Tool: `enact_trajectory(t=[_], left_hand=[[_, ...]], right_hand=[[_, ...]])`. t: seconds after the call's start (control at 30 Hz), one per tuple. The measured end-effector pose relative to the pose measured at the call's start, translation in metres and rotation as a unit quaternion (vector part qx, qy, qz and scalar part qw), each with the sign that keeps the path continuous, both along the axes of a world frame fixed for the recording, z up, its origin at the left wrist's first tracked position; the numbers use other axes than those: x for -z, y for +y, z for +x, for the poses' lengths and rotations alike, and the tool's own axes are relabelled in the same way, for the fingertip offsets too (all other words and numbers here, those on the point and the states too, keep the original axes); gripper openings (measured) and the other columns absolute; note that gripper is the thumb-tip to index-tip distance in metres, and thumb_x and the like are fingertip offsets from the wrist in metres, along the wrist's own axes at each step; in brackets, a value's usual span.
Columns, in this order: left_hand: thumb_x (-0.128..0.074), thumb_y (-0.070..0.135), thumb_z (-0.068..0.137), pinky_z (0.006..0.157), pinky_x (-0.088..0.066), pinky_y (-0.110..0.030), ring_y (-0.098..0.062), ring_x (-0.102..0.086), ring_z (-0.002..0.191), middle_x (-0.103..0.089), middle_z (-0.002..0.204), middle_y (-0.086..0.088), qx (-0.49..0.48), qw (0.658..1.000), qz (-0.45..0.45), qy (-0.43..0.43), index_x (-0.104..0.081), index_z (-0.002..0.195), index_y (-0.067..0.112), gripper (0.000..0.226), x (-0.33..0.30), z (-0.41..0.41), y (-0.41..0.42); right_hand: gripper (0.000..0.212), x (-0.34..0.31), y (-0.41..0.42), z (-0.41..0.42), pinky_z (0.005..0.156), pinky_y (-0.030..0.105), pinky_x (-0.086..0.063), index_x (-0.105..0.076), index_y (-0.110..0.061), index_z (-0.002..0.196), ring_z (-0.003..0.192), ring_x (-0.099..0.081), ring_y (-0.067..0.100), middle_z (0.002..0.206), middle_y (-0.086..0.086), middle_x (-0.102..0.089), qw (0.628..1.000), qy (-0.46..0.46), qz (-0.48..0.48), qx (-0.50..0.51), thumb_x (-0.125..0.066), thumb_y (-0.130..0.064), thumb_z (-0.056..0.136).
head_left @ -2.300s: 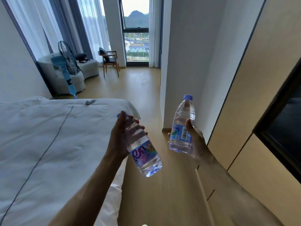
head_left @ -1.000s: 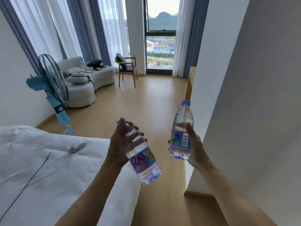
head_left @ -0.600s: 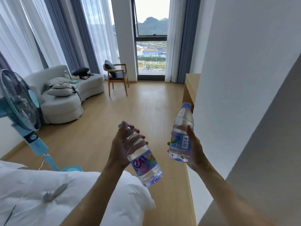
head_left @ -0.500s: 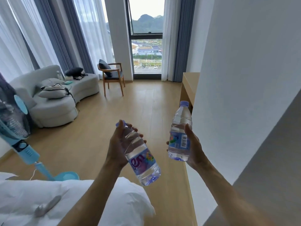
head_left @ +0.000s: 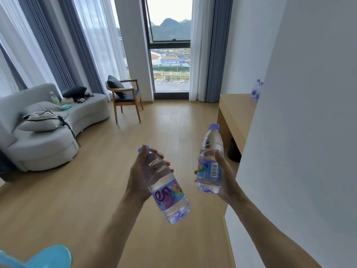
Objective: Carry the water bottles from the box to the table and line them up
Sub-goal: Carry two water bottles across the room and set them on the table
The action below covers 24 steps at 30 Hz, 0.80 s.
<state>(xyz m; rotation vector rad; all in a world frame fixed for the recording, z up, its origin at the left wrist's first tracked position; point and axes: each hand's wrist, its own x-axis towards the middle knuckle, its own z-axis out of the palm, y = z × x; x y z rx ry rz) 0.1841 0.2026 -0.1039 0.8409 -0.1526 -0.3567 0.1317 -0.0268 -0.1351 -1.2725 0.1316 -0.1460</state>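
Gripping bottles, left hand (head_left: 141, 175) "en" label (head_left: 170, 192), right hand (head_left: 225, 176) barcode (head_left: 214, 168)

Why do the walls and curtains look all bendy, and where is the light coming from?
Head view: the wide-angle lens bows the curtains and the white wall near the edges; daylight enters through the window, glinting on both held bottles; the bottles on the table look soft and small.

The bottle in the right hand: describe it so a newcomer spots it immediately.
Start at the wooden table by the white wall. Just before it, the right hand holds a clear bottle upright, barcode showing. The left hand's bottle is tilted.
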Motion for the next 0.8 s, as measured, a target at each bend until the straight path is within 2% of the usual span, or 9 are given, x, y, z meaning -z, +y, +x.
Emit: enact_trajectory(t=[0.2, 0.3, 0.47, 0.7, 0.8], left_hand=[[-0.069, 0.051, 0.083, 0.071, -0.057, -0.044, -0.027, -0.065, 0.073, -0.062, 0.079, -0.004, -0.029, 1.000, 0.007, 0.003, -0.067, 0.080, 0.015, 0.036, -0.001, 0.120, -0.028], [-0.065, 0.050, 0.087, 0.071, -0.057, -0.045, -0.027, -0.066, 0.073, -0.062, 0.078, -0.005, -0.033, 0.999, 0.008, -0.001, -0.067, 0.079, 0.015, 0.036, 0.003, 0.180, -0.035], [-0.066, 0.052, 0.087, 0.073, -0.056, -0.045, -0.026, -0.066, 0.075, -0.064, 0.080, -0.004, -0.030, 0.999, 0.009, -0.009, -0.068, 0.080, 0.016, 0.037, 0.011, 0.296, -0.044], [-0.077, 0.052, 0.077, 0.073, -0.056, -0.046, -0.028, -0.066, 0.074, -0.063, 0.082, -0.005, 0.009, 1.000, 0.014, 0.000, -0.066, 0.085, 0.014, 0.040, 0.007, 0.475, -0.068], [-0.074, 0.051, 0.080, 0.074, -0.056, -0.045, -0.028, -0.065, 0.075, -0.062, 0.083, -0.005, 0.033, 0.999, 0.020, 0.000, -0.064, 0.086, 0.016, 0.037, 0.000, 0.544, -0.086]], right_hand=[[0.105, -0.008, -0.028, 0.129, 0.086, 0.055, -0.057, -0.055, -0.020, 0.131, 0.099, -0.069, 0.042, 0.113, 0.017, -0.069, 1.000, 0.002, 0.016, -0.022, -0.075, -0.082, 0.049], [0.105, -0.010, -0.036, 0.189, 0.085, 0.053, -0.058, -0.057, -0.020, 0.127, 0.093, -0.070, 0.038, 0.106, 0.013, -0.071, 0.999, 0.001, 0.019, -0.029, -0.076, -0.082, 0.046], [0.102, 0.000, -0.044, 0.299, 0.080, 0.052, -0.059, -0.057, -0.016, 0.129, 0.094, -0.070, 0.041, 0.110, 0.017, -0.070, 0.999, 0.010, 0.034, -0.032, -0.078, -0.078, 0.050], [0.099, 0.006, -0.061, 0.461, 0.075, 0.048, -0.059, -0.056, -0.017, 0.131, 0.094, -0.071, 0.039, 0.110, 0.016, -0.070, 0.998, 0.019, 0.051, 0.020, -0.077, -0.077, 0.055], [0.093, 0.012, -0.079, 0.516, 0.074, 0.047, -0.059, -0.056, -0.020, 0.130, 0.096, -0.071, 0.039, 0.112, 0.015, -0.070, 0.996, 0.022, 0.075, 0.042, -0.076, -0.076, 0.059]])
